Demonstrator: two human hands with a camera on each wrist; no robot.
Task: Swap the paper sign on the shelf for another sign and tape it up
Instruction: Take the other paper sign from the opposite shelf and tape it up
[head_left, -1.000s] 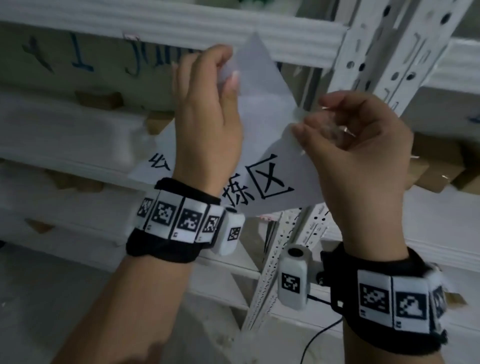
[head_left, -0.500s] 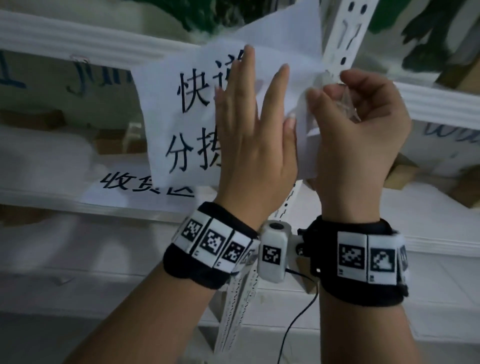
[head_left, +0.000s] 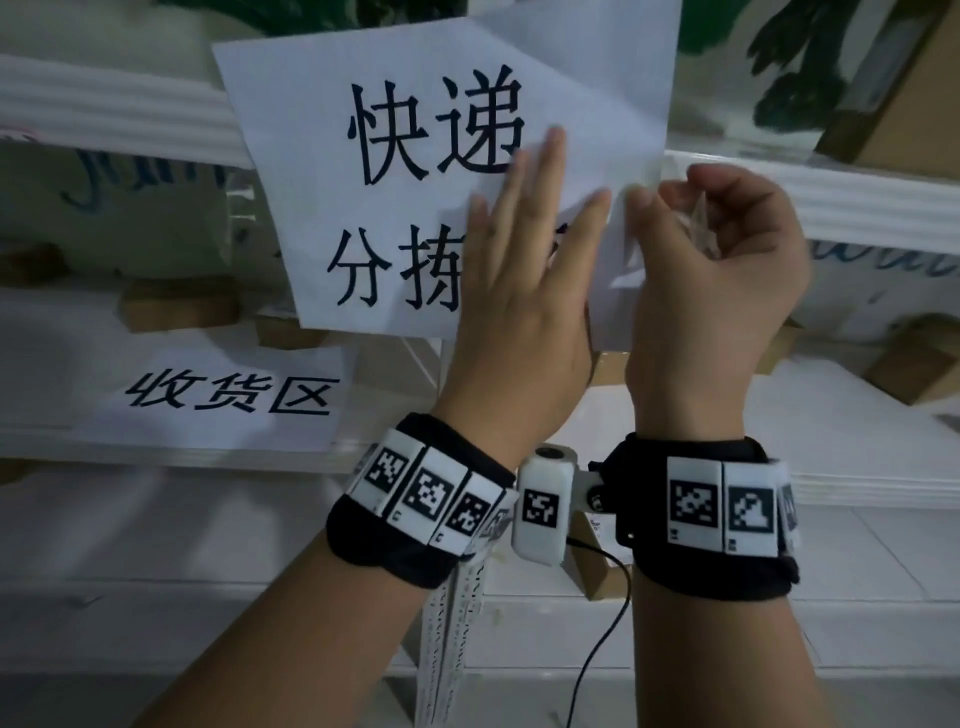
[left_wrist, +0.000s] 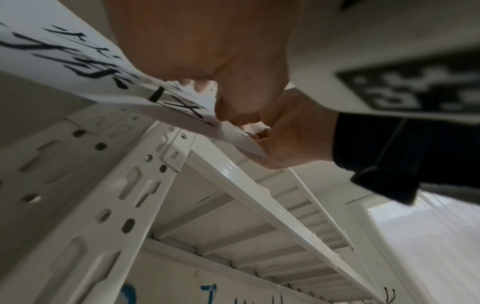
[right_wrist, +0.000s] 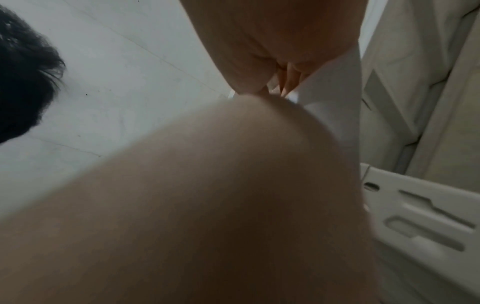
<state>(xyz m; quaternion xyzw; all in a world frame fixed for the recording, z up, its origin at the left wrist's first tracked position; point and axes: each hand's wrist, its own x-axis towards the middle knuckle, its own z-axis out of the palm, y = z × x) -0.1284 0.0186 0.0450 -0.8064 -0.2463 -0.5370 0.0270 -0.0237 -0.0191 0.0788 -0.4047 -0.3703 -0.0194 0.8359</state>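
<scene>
Fingers of left hand (head_left: 511, 312) flat on sign (head_left: 415, 171); right hand (head_left: 711, 291) seemingly pinches tape (head_left: 698, 221).

Your three views, all close to the shelf

Head looks forward over both wrists; wrist cameras look up along the fingers, sharing the paper sign (head_left: 415, 171).

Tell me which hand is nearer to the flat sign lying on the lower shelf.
Left. The left hand presses the upright sign above the flat sign; the right hand is farther right, pinching the upright sign's right edge.

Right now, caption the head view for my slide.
Left hand presses the paper sign flat against the shelf beam; right hand pinches its right edge.
</scene>
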